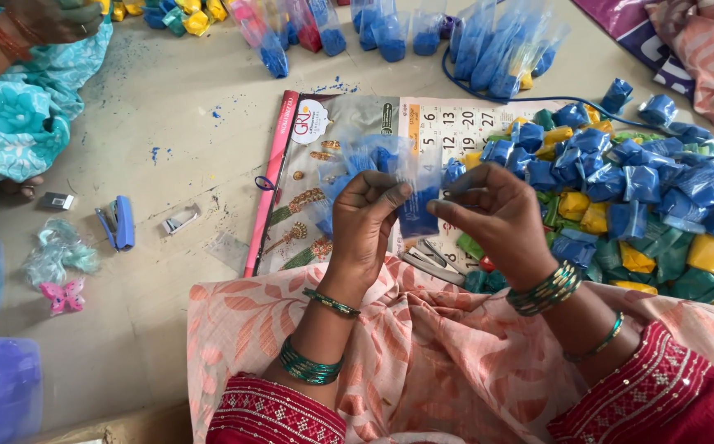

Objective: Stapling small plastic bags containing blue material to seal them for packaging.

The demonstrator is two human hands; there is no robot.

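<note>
Left hand point(365, 215), right hand point(489, 210), pinching clear packet point(417, 205), apparently blue powder

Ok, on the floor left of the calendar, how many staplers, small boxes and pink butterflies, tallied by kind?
Blue stapler: 1
Small silver stapler: 1
Small grey box: 1
Pink butterfly: 1
Total: 4

Small blue packet point(417, 210) held centrally, blue-yellow-green packets heap point(645, 214) right
</note>
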